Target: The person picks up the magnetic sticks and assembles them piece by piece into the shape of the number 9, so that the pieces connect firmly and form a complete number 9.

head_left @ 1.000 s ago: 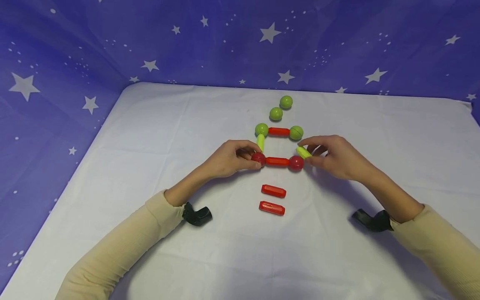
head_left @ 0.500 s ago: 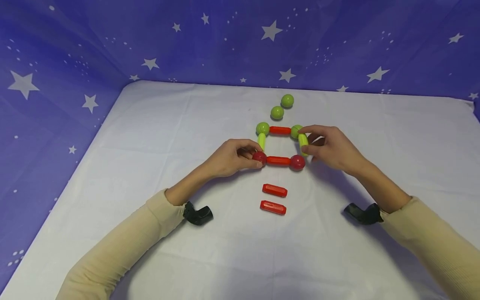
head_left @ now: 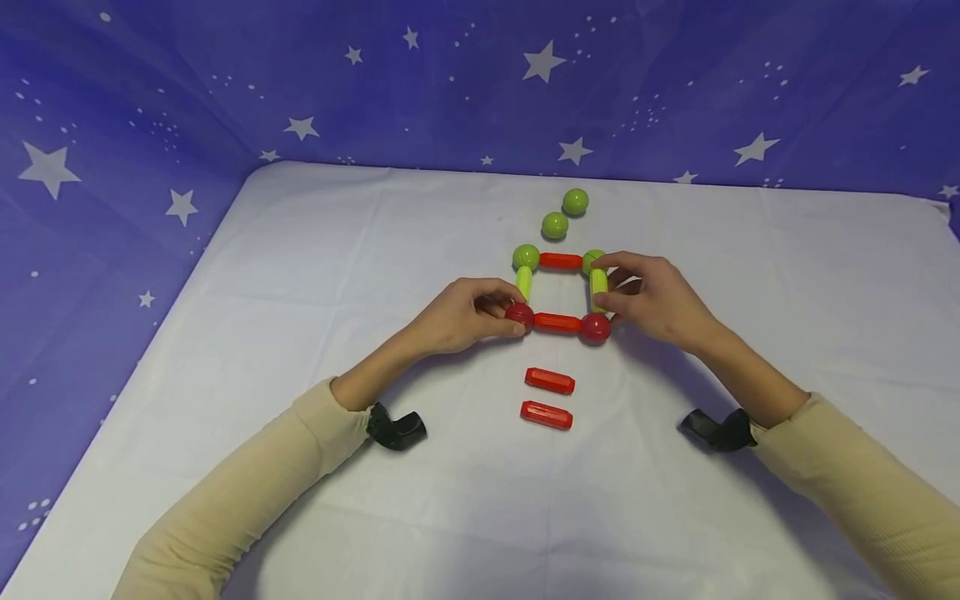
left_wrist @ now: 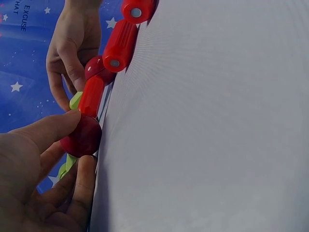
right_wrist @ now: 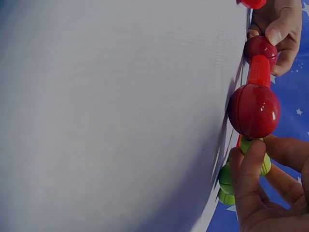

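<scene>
My left hand [head_left: 468,317] grips the left red ball [left_wrist: 83,137] between thumb and fingers. A red rod [head_left: 557,322] joins it to the right red ball [head_left: 596,327]. From the left ball a yellow-green rod [head_left: 524,284] runs back to a green ball [head_left: 527,257]. Another red rod [head_left: 561,261] links that one to a second green ball [head_left: 592,262], partly covered by fingertips. My right hand [head_left: 654,297] pinches a yellow-green rod [head_left: 598,289] on the right side, between the green and red balls. Whether its ends touch both balls is hard to tell.
Two loose green balls [head_left: 555,225] lie behind the square on the white cloth [head_left: 375,250]. Nearer the front, two loose red rods [head_left: 550,381] lie one before the other. A purple star-patterned backdrop [head_left: 450,83] rises behind and at the left.
My right hand has moved left and swung the yellow-green rod from a slant into line along the square's right side. My left hand has stayed on the red ball.
</scene>
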Available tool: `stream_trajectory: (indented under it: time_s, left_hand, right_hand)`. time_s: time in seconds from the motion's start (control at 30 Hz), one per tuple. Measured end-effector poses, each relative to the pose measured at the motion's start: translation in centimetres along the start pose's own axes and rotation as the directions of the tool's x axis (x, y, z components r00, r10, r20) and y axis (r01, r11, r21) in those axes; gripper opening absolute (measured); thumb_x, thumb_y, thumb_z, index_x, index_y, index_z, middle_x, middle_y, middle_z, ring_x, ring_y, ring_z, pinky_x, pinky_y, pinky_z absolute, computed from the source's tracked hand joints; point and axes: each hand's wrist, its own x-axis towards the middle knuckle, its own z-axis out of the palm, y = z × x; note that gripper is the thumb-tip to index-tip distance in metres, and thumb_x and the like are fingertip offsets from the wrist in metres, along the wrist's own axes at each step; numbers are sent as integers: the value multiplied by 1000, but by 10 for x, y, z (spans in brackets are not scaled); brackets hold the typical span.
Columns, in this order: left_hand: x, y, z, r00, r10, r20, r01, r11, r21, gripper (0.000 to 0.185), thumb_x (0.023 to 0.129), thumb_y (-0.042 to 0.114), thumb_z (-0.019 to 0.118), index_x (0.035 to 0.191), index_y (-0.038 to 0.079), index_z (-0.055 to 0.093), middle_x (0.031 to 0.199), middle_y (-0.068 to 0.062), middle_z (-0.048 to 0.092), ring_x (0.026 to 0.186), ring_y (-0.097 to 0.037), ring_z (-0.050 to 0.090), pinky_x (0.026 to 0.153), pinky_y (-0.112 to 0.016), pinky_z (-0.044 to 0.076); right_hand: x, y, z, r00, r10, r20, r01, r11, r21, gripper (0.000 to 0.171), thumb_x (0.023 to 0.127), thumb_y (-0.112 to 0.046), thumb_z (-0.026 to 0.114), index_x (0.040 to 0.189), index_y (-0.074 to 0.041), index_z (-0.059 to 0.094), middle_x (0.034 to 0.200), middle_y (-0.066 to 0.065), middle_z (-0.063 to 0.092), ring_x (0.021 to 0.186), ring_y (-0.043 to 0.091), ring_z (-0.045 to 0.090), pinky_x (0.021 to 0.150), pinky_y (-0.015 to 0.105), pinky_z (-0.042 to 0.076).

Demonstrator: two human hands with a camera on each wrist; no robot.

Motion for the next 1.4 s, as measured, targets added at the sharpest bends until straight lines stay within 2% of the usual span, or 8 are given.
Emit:
stream_trajectory:
  time_s: [0.23, 0.43, 0.77, 1.0, 1.23, 1.4]
  left_hand:
    - [0, 0, 0, 1000, 1, -5, -1, 1000, 5, 31, 84, 20, 80, 112, 11, 70, 93, -2, 65, 86, -19, 59, 78, -31, 48]
    - [0, 1, 0, 1000, 1, -4, -1, 1000, 6, 32, 84, 20, 81, 112, 10, 70, 93, -2, 65, 86, -19, 59, 78, -31, 48]
    - [0, 0, 0, 1000, 2, -7, -2, 1000, 11, 31, 84, 20, 81, 112, 10, 70, 92, -2, 65, 85, -19, 59, 78, -31, 48]
    - [0, 0, 0, 1000, 5, -7, -5, 1000, 11, 31, 84, 20, 81, 111, 10, 70, 92, -2, 65, 85, -19, 59, 77, -31, 48]
    - [-1, 2, 0, 1000, -2, -11, 2, 1000, 12, 31, 84, 20, 81, 112, 10, 70, 92, -2, 65, 85, -19, 59, 78, -31, 48]
    - [0, 1, 1, 1000, 1, -13, -1, 1000, 12, 32, 84, 20, 81, 112, 10, 70, 92, -2, 65, 85, -19, 59, 78, -30, 48]
  right_hand:
    - [2, 1, 1, 1000, 9, 0, -9, 999, 42, 42, 90, -7, 69, 130, 2, 57, 107, 20, 62, 94, 35, 65, 65, 27, 54]
    - [1, -2, 1, 999, 31, 18, -31, 999, 38, 44, 92, -9, 68, 132, 0, 56, 108, 20, 61, 98, 35, 64, 68, 24, 53]
    - [0, 3, 1, 1000, 4, 29, -4, 1000, 17, 39, 92, -7, 67, 130, -2, 62, 113, 18, 62, 97, 32, 63, 68, 32, 56]
    - [1, 4, 1, 999, 5, 35, -4, 1000, -17, 38, 92, -9, 67, 130, -3, 63, 109, 17, 65, 93, 29, 60, 67, 31, 54]
    - [3, 5, 1, 999, 12, 51, -11, 1000, -29, 39, 94, -12, 67, 131, -3, 62, 107, 15, 65, 95, 28, 55, 75, 35, 48]
    - [3, 5, 1, 998, 16, 61, -15, 1000, -15, 39, 94, -13, 67, 132, -2, 62, 106, 15, 65, 93, 27, 55, 72, 31, 48]
